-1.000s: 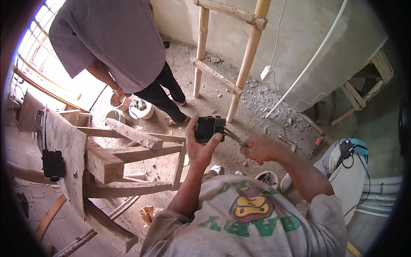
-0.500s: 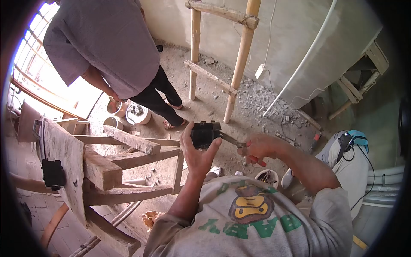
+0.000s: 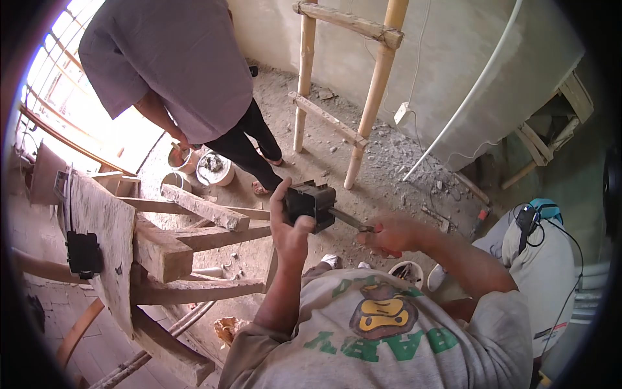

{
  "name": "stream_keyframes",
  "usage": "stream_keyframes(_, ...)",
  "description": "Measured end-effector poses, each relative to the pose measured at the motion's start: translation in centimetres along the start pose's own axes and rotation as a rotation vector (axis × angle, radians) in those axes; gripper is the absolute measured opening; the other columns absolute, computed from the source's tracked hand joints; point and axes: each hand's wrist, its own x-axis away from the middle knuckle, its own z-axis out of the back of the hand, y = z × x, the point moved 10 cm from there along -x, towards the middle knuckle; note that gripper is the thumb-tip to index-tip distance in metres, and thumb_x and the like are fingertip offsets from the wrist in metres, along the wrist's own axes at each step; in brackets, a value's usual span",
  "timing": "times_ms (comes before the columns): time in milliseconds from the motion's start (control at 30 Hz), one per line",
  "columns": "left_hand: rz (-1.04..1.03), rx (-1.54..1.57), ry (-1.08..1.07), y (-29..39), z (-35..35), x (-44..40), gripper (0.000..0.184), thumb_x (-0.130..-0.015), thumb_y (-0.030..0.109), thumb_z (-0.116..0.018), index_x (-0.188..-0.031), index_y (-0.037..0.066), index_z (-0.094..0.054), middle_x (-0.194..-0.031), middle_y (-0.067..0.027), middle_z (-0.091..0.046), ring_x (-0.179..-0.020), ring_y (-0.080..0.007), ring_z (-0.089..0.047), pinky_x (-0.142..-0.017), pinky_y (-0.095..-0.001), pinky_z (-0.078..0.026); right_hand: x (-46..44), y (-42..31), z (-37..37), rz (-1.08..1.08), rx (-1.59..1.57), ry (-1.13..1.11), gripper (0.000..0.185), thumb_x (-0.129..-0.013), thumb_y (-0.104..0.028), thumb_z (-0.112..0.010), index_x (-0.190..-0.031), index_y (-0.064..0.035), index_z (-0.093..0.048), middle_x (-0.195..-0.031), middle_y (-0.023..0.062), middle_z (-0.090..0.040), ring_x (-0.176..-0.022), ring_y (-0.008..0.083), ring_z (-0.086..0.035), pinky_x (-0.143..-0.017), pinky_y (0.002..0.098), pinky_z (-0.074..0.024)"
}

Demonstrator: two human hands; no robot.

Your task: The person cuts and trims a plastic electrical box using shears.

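Note:
My left hand (image 3: 289,236) is closed around a black plastic electrical box (image 3: 310,206), its thumb on the near side and fingers behind. In my right hand (image 3: 403,235) is a pair of pliers (image 3: 351,221) with red handles; the metal jaws point left and meet the right side of the box. Whether the jaws grip the box wall or only touch it, I cannot tell. Another black box (image 3: 84,253) lies on a plaster-stained board (image 3: 113,223) at the left.
A wooden trestle (image 3: 214,295) stands at the left. Ahead are a bamboo ladder (image 3: 372,97), a leaning white pipe (image 3: 463,97) and rubble (image 3: 424,152). A person in a grey shirt (image 3: 175,71) stands near buckets (image 3: 214,168). Another person's light-coloured leg (image 3: 541,285) is at the right.
The box has turned in my left hand. The pliers now lie more plainly against its right side. The whole view has shifted slightly.

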Motion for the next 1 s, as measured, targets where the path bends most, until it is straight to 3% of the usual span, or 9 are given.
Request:
stream_keyframes(233,0.230,0.129,0.019,-1.7,0.7,-1.3,0.039,-0.095,0.033,-0.062,-0.117,0.002,-0.059,-0.098,-0.0070,-0.063,-0.088,-0.0107,-0.060,-0.079,-0.0254,-0.049,-0.9,-0.6,0.6,0.050,0.229,0.219,0.060,-0.091,-0.054,-0.056,-0.097,0.0050,-0.068,-0.093,0.0292,-0.066,-0.103,0.0387,-0.062,-0.090,0.0436,-0.0463)
stream_keyframes(333,0.113,-0.228,0.014,-0.7,2.0,-2.4,0.035,-0.093,0.032,-0.066,-0.112,0.003,-0.063,-0.095,-0.0063,-0.063,-0.085,-0.0106,-0.061,-0.077,-0.0252,-0.050,-0.6,-0.8,1.8,0.052,0.405,0.284,0.060,-0.091,-0.054,-0.056,-0.097,0.0042,-0.068,-0.092,0.0277,-0.067,-0.100,0.0361,-0.064,-0.088,0.0441,-0.0472)
stream_keyframes(400,-0.126,-0.579,-0.034,1.2,2.1,-3.3,0.033,-0.092,0.030,-0.068,-0.109,0.003,-0.065,-0.094,-0.0064,-0.063,-0.083,-0.0107,-0.061,-0.075,-0.0248,-0.050,-0.1,0.0,4.4,0.113,0.617,0.414,0.051,-0.093,-0.051,-0.056,-0.091,-0.0006,-0.066,-0.077,0.0156,-0.066,-0.071,0.0254,-0.063,-0.069,0.0388,-0.0487)
stream_keyframes(433,-0.094,-0.483,-0.005,1.0,2.8,-3.8,0.033,-0.092,0.030,-0.068,-0.110,0.003,-0.064,-0.094,-0.0068,-0.064,-0.082,-0.0112,-0.062,-0.074,-0.0246,-0.051,0.2,-0.2,5.4,0.144,0.727,0.475,0.047,-0.094,-0.049,-0.057,-0.088,-0.0029,-0.065,-0.069,0.0096,-0.066,-0.056,0.0200,-0.062,-0.060,0.0362,-0.0495)
stream_keyframes(500,-0.033,-0.298,0.062,0.8,4.0,-4.4,0.034,-0.092,0.030,-0.067,-0.112,0.002,-0.063,-0.094,-0.0077,-0.064,-0.080,-0.0120,-0.063,-0.072,-0.0244,-0.052,1.9,0.6,6.9,-0.099,0.347,0.443,0.050,-0.094,-0.051,-0.055,-0.088,-0.0031,-0.066,-0.068,0.0102,-0.067,-0.054,0.0207,-0.063,-0.056,0.0359,-0.0499)
stream_keyframes(533,0.191,0.051,0.055,-0.2,3.2,-4.0,0.037,-0.095,0.033,-0.063,-0.115,0.002,-0.061,-0.096,-0.0085,-0.064,-0.079,-0.0136,-0.065,-0.070,-0.0267,-0.055,2.8,0.9,6.9,-0.214,0.156,0.419,0.051,-0.094,-0.052,-0.054,-0.088,-0.0031,-0.066,-0.067,0.0105,-0.067,-0.052,0.0210,-0.064,-0.054,0.0357,-0.0501)
stream_keyframes(667,0.245,0.317,0.052,-3.5,2.5,-2.9,0.048,-0.102,0.042,-0.046,-0.124,0.000,-0.051,-0.105,-0.0133,-0.065,-0.087,-0.0188,-0.067,-0.072,-0.0307,-0.058,1.0,1.0,2.2,-0.071,-0.096,0.224,0.050,-0.095,-0.049,-0.055,-0.086,-0.0013,-0.066,-0.061,0.0111,-0.065,-0.048,0.0191,-0.064,-0.043,0.0324,-0.0470)
stream_keyframes(833,0.340,0.545,0.131,-5.3,1.5,-1.8,0.040,-0.102,0.041,-0.046,-0.120,0.006,-0.053,-0.109,-0.0137,-0.065,-0.091,-0.0208,-0.066,-0.077,-0.0353,-0.057,1.5,1.2,-4.9,-0.115,-0.320,-0.076,0.042,-0.093,-0.040,-0.060,-0.094,0.0012,-0.065,-0.061,0.0111,-0.065,-0.049,0.0165,-0.063,-0.045,0.0284,-0.0476)
stream_keyframes(1000,0.415,0.683,0.147,-6.7,1.4,-1.2,0.033,-0.101,0.039,-0.047,-0.113,0.010,-0.056,-0.110,-0.0145,-0.065,-0.091,-0.0218,-0.066,-0.078,-0.0365,-0.057,3.0,0.9,-4.4,-0.027,-0.331,0.050,0.034,-0.088,-0.029,-0.069,-0.103,0.0010,-0.065,-0.069,0.0078,-0.066,-0.055,0.0121,-0.063,-0.050,0.0263,-0.0483)
